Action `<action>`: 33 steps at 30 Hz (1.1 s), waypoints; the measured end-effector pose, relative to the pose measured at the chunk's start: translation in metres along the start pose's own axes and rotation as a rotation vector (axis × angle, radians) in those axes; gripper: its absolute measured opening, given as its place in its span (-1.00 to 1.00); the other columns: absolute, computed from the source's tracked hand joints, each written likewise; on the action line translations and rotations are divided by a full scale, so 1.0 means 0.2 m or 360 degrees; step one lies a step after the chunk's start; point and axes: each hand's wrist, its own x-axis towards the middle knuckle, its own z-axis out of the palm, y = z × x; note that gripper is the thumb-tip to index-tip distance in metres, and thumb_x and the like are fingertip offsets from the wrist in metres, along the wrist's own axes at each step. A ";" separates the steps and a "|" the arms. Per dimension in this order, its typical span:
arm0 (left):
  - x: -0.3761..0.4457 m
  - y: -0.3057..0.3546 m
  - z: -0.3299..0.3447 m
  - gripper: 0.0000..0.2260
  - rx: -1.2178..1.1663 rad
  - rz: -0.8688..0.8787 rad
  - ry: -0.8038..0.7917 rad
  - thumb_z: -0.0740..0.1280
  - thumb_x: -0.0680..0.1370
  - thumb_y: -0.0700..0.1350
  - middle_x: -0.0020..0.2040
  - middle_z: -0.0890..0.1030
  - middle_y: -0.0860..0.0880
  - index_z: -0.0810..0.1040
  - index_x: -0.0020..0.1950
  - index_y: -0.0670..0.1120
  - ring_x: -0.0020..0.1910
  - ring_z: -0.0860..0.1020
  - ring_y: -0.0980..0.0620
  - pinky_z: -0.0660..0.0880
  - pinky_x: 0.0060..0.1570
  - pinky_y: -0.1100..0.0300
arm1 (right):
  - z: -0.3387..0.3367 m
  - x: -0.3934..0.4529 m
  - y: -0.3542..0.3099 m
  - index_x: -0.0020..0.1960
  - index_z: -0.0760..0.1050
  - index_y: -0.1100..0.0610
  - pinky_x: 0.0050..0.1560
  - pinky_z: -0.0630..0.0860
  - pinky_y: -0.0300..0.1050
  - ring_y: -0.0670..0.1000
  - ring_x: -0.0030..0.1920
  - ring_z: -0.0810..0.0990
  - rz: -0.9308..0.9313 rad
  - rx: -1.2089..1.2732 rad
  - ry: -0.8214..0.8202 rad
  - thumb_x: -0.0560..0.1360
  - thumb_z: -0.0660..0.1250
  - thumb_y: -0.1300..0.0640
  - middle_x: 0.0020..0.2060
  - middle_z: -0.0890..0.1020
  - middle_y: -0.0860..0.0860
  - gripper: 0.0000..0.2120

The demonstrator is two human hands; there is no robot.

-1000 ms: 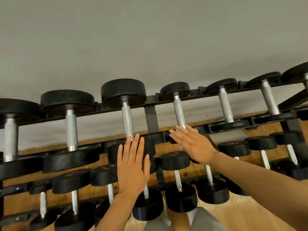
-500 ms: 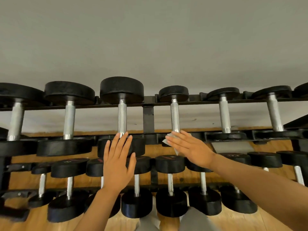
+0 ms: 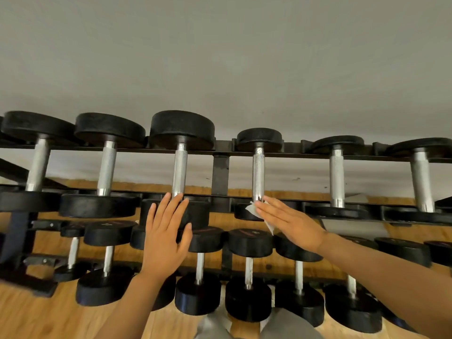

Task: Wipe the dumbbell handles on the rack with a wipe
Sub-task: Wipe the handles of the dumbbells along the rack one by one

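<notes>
Against a plain grey wall [image 3: 220, 57], seen from above through a head camera: a black two-tier dumbbell rack [image 3: 220, 165] on a wooden floor [image 3: 29, 314]. Along the upper tier, six dumbbells lying front to back, black round heads and knurled silver handles facing up. Along the lower tier, smaller dumbbells [image 3: 248, 265] in a closer row. At the near end of the fourth upper handle [image 3: 258, 174], counting from the left side of the picture, the right hand [image 3: 293, 223], fingers straight and close together, pressing a white wipe [image 3: 253, 210] against the near head, fingertips just touching the handle's foot. Only crumpled edges of the wipe visible, poking out beyond the fingertips and below the palm. Beside it, the left hand [image 3: 166, 233], fingers straight and slightly spread, holding nothing, flat on the near head of the third upper dumbbell [image 3: 179, 167], fingertips at the base of its handle. Progress, as a judgement only: wiping apparently under way on the fourth handle, with its upper length not yet covered by the wipe. No visible sheen or mark to tell cleaned handles from uncleaned ones, so impossible to say which others are done. Likely left to do: the rest of this handle, its neighbours, and perhaps the lower row.
</notes>
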 end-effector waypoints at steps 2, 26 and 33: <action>0.00 0.01 0.00 -0.53 0.0001 -0.0015 0.0015 0.14 0.60 -0.01 0.53 0.32 -0.05 0.31 0.52 -0.07 0.59 0.09 0.01 -0.10 0.57 0.02 | -0.01 0.07 -0.03 0.54 0.17 0.13 0.46 0.23 -0.04 0.04 0.53 0.17 -0.0029 0.0071 0.0068 0.33 0.47 0.50 0.53 0.23 0.04 -0.11; 0.00 0.14 0.08 -0.57 0.0096 -0.0335 0.0266 0.15 0.62 -0.04 0.52 0.35 -0.05 0.38 0.48 -0.09 0.59 0.10 -0.01 -0.08 0.56 -0.04 | -0.18 0.45 0.27 0.24 0.58 0.21 0.36 0.14 0.19 0.18 0.26 0.56 -0.0835 -0.0497 -0.0341 0.40 0.48 0.26 0.18 0.63 0.16 -0.59; 0.00 0.12 0.10 -0.58 0.0063 -0.0299 0.0322 0.17 0.61 -0.04 0.49 0.39 -0.07 0.43 0.45 -0.10 0.57 0.16 -0.04 -0.01 0.55 -0.08 | -0.41 0.71 0.42 0.23 0.58 0.25 0.41 0.17 -0.02 0.18 0.19 0.60 -0.0681 -0.0763 -0.0473 0.39 0.42 0.40 0.13 0.64 0.18 -0.59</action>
